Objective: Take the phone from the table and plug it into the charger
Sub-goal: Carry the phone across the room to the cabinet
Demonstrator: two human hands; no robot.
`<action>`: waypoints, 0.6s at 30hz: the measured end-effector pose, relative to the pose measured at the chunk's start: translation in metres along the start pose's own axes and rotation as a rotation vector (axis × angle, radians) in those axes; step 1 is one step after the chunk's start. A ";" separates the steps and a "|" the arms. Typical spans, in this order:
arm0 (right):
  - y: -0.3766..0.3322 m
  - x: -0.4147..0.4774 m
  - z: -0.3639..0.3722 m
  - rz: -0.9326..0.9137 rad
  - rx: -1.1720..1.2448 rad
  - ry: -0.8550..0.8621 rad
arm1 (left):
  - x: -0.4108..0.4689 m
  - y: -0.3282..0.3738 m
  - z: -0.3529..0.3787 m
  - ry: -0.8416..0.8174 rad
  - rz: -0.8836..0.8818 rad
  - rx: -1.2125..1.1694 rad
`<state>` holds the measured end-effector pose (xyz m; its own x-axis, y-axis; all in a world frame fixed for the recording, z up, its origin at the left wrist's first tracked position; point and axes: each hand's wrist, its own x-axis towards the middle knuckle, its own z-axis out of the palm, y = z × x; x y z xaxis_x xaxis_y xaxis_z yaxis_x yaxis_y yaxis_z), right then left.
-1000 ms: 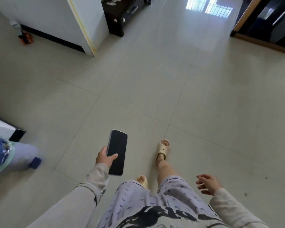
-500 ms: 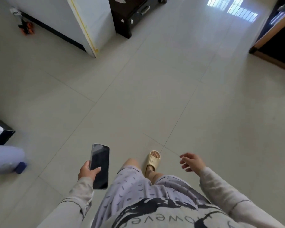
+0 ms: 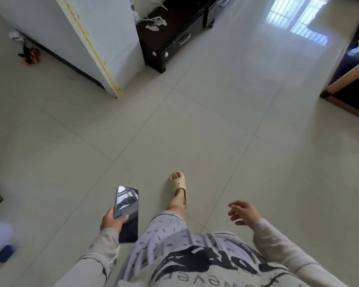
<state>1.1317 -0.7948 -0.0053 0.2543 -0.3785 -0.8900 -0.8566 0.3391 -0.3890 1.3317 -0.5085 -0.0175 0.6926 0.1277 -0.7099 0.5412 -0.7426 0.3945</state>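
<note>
A black phone with a glossy dark screen is held face up in my left hand, low and left of my body, above the tiled floor. My thumb lies across its left edge. Off to the right, my right hand hangs loose with its fingers apart and nothing in it. A white cable lies on top of a dark cabinet far ahead, beside a white wall corner; whether it is the charger I cannot tell.
A white pillar with a yellowed edge stands ahead on the left. A small orange and black object lies by its base. Dark wooden furniture juts in at the right. My sandalled foot steps on pale floor tiles.
The view has advanced toward the pillar and dark cabinet. One foot has stepped forward. My left hand keeps the phone; my right hand swung slightly out to the right.
</note>
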 end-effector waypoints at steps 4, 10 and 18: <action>-0.053 0.025 -0.025 0.080 0.043 0.045 | 0.034 0.093 0.008 -0.030 0.026 0.022; -0.128 0.052 -0.059 0.107 0.100 0.093 | 0.077 0.224 0.019 -0.096 0.160 0.035; -0.228 0.116 -0.109 0.091 0.078 0.111 | 0.113 0.357 0.047 -0.118 0.225 -0.096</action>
<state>1.3074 -1.0101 0.0064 0.1223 -0.4341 -0.8925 -0.8354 0.4404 -0.3287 1.5809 -0.7900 0.0156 0.7432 -0.1152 -0.6591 0.4267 -0.6772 0.5995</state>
